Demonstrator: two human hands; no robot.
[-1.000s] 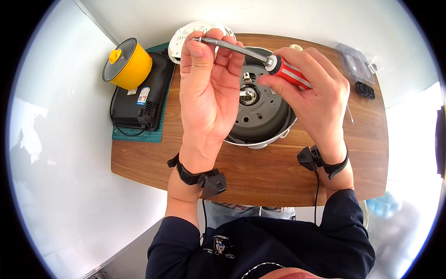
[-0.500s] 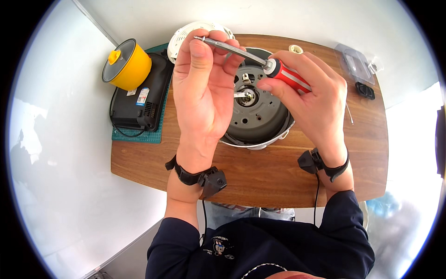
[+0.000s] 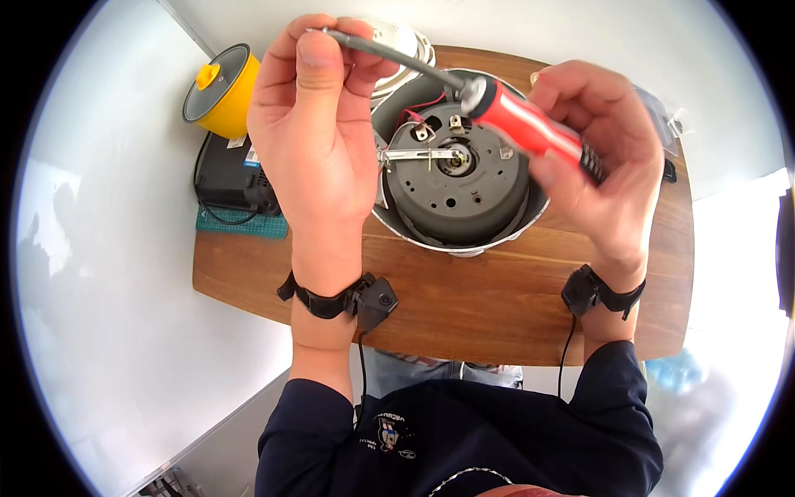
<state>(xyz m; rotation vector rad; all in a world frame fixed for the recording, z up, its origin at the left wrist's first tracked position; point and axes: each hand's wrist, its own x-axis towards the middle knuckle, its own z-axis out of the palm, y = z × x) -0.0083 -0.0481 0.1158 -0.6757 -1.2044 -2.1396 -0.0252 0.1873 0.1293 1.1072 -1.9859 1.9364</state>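
Observation:
Raised over the table, my left hand [image 3: 319,145] pinches the tip of a screwdriver shaft, with what looks like a small screw at its end. The red, silver-striped screwdriver handle [image 3: 530,120] lies in my right hand [image 3: 613,166], whose fingertips are curled around it. Below both hands sits a round appliance housing [image 3: 464,240] holding a grey metal plate [image 3: 439,186] with a central hub, holes and small brackets. A silver strip [image 3: 418,155] crosses the plate toward the hub. Red wires [image 3: 410,114] show at its upper left. Wrist-worn black devices with cables are on both arms.
At the left, a yellow pot [image 3: 228,103] rests on a black appliance [image 3: 228,178] over a green mat [image 3: 248,228]. White perforated plastic parts [image 3: 402,37] stand at the back. A transparent container [image 3: 662,124] and a small black piece [image 3: 669,171] lie at the right edge.
Both hands have moved apart and the left one up and leftward, carrying the screwdriver; the right one has shifted right and tilted. More of the housing and its red wires now shows.

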